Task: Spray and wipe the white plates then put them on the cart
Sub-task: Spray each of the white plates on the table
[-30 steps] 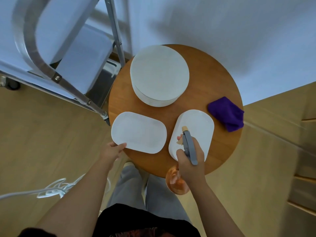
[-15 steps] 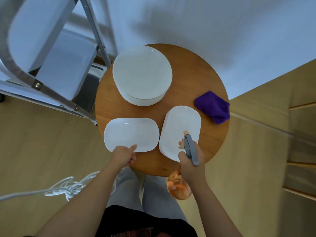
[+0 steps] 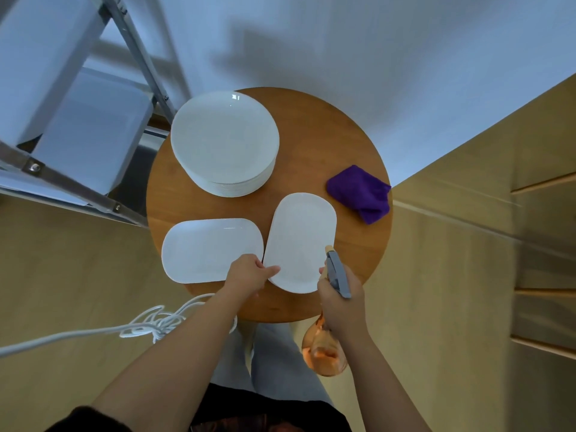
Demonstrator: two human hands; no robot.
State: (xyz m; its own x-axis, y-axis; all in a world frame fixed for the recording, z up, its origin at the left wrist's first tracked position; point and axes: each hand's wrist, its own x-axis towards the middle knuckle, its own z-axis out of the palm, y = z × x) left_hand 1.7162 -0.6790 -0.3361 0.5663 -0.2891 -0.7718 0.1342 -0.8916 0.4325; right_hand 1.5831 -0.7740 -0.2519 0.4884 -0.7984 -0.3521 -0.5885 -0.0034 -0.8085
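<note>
Left hand (image 3: 249, 272) shifted from left oblong white plate (image 3: 208, 249) to pinch near edge of right oblong white plate (image 3: 300, 241), steadying it at bench (image 3: 358, 145) front edge. Right hand (image 3: 339, 302) gripped orange spray bottle (image 3: 325, 353), aimed; spraying likely next.

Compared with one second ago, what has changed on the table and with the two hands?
The left hand moved right, from the near edge of the left oblong plate to the near left edge of the right oblong plate, and now pinches it. The right hand still holds the spray bottle, aimed at that plate. The round plate stack and purple cloth stayed in place.
</note>
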